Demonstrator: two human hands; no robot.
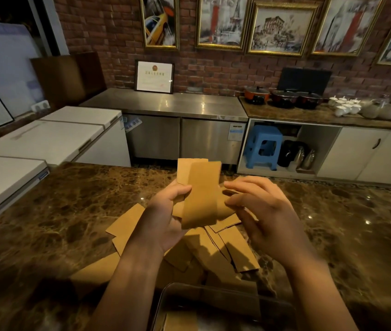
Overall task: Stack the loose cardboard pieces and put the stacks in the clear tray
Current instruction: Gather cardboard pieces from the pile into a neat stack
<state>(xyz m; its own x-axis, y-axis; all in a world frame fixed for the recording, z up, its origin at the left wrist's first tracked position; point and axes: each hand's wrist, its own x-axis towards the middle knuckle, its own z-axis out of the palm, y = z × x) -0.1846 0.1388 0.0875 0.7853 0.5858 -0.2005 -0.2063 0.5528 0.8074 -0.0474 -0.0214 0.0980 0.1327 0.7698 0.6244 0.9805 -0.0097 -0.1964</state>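
Brown stone counter (46, 211): my left hand (165, 218) holds a small stack (200, 194), right hand (256, 211) loose. Many cards (213, 249) left; tray (189, 299) at 6 o'clock maybe holds some.

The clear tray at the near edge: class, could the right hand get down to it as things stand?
Probably yes. The right hand is raised beside the held cardboard pieces, and nothing shows between it and the clear tray below, only its own forearm above.

Tan cardboard pieces (198, 194) held upright; others (213, 249) scattered beside clear tray (165, 297).
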